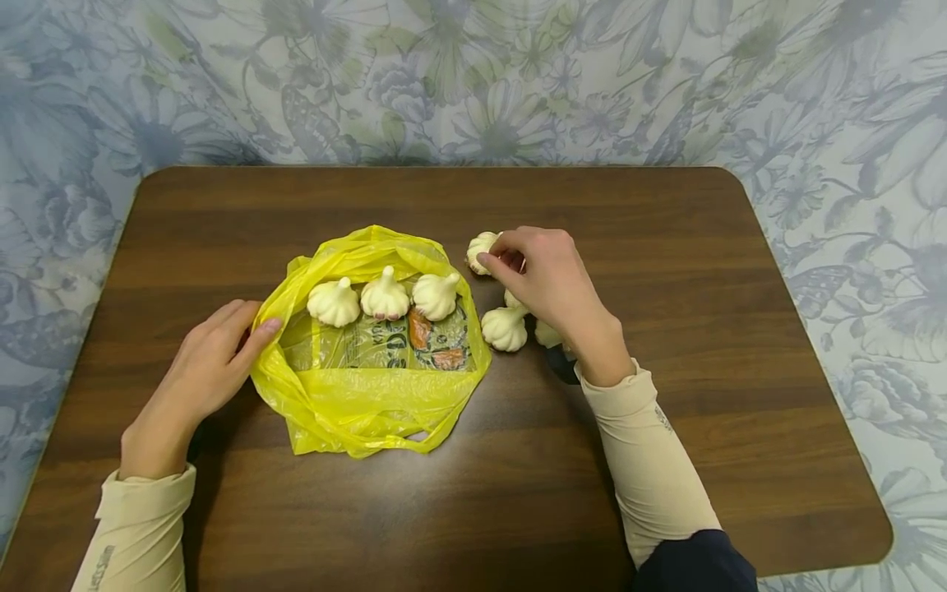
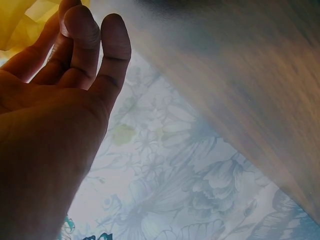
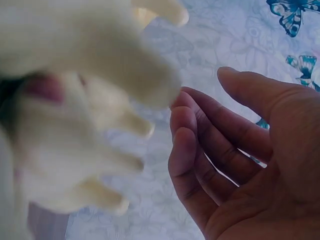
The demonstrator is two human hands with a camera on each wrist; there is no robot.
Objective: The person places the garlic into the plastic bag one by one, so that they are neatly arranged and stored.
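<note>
A yellow plastic bag [image 1: 370, 403] lies spread on the table with its mouth open; three garlic bulbs [image 1: 334, 302] sit in a row inside it. My left hand [image 1: 203, 362] touches the bag's left rim, fingers loosely bent; the left wrist view shows the fingers [image 2: 115, 55] beside a bit of yellow bag [image 2: 20, 25]. Right of the bag are several more bulbs [image 1: 505, 330], partly under my right hand [image 1: 558, 288]. Its fingertips are at the farthest bulb [image 1: 481, 249]. In the right wrist view a gap shows between thumb and fingers [image 3: 182, 155], beside blurred bulbs [image 3: 75, 150].
The brown wooden table [image 1: 703, 329] has rounded corners and stands against a wall with floral paper [image 1: 503, 82]. Inside the bag, under the bulbs, printed plastic [image 1: 392, 349] shows. A dark object [image 1: 562, 364] lies partly hidden beneath my right wrist.
</note>
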